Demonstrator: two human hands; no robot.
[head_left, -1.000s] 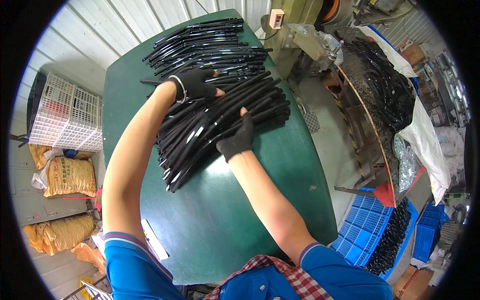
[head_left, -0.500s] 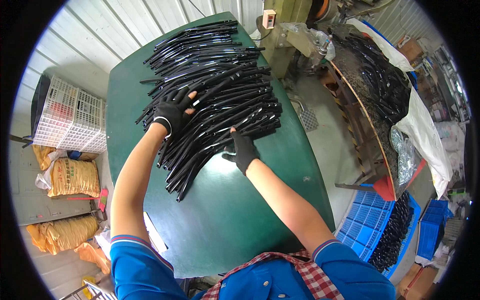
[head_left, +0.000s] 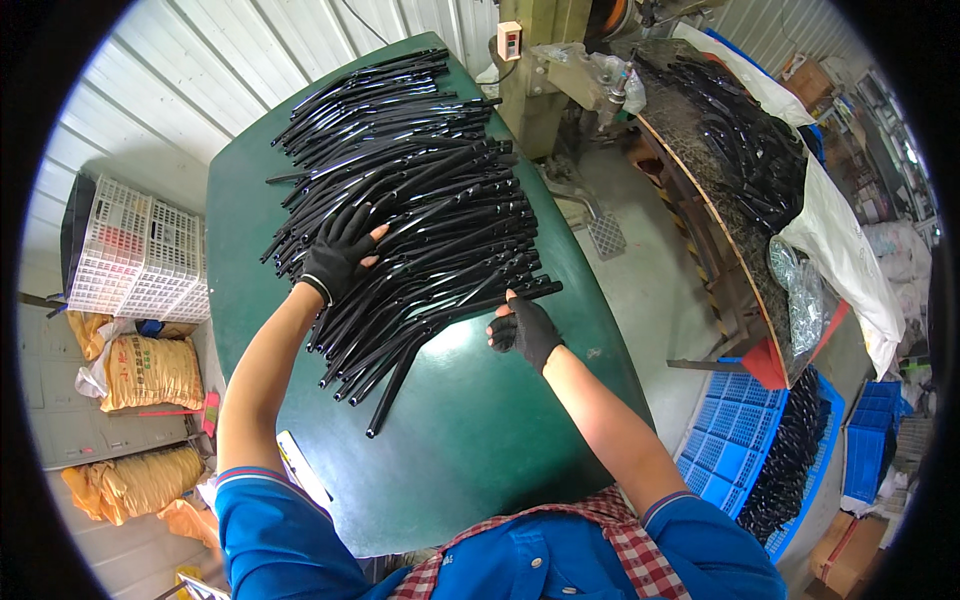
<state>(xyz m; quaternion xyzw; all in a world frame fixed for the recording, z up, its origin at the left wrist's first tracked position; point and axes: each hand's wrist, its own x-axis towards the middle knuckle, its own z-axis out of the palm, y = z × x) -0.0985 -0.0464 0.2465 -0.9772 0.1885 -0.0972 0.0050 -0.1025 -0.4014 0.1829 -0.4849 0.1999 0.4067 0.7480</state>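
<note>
Starting far left, white plastic crates (head_left: 140,245) stood by the wall, with yellow sacks (head_left: 152,372) near them, likely parked there to leave the work area free. Next, the left hand (head_left: 342,255), in a black fingerless glove, lay palm down on the black rods (head_left: 430,205), its fingers spread and not closed around any, probably to steady the layer. The rods, slightly bent, covered the upper middle of the green tabletop (head_left: 480,430), roughly side by side and crosswise, likely so their ends stayed reachable. The nearest one jutted out toward the person at its left end. At its other end was the right hand (head_left: 528,332), also gloved, its fingers loosely curled against that rod; couldn't tell whether they pinched it. Right of the tabletop, a foot pedal (head_left: 606,237) sat on the floor. Farther right, more black pieces (head_left: 755,150) lay heaped on a side bench, with a blue crate (head_left: 728,430) lower down, presumably within easy reach.
</note>
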